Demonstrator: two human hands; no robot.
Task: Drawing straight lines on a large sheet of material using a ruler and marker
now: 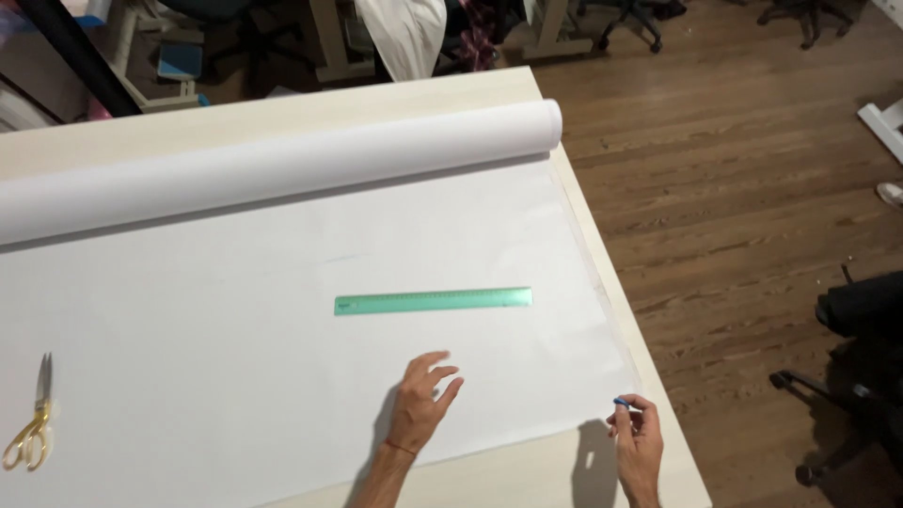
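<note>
At the far left of the frame, gold-handled scissors (30,423) lie on the paper, well apart from both hands. The white paper (235,376) covers most of the tabletop (527,480), running from the left edge of the frame to the roll (282,165) lying across the upper part. In the middle lies a green ruler (433,300), flat and nearly level, slightly above the left hand.

The left hand (421,400) sits at lower centre with its grip spread, fingers loose and apart, fingertips on or just over the sheet (contact is hard to tell) and near the ruler but not touching it. Pressing that palm flat would probably keep the sheet from creeping, and the ruler looks close enough to slide into place without lifting.

Further right, the right hand (636,440) is at the lower right corner of the sheet, its grip pinching a small blue marking tool (622,402), seemingly chalk or a pencil, tip just beside the paper's corner.

The paper's right edge runs just inside the tabletop's right edge, so there is little margin there; beyond it is wooden floor (752,188) and a black office chair (861,376) at lower right. The widest open room is on the sheet between the scissors and the left hand.
</note>
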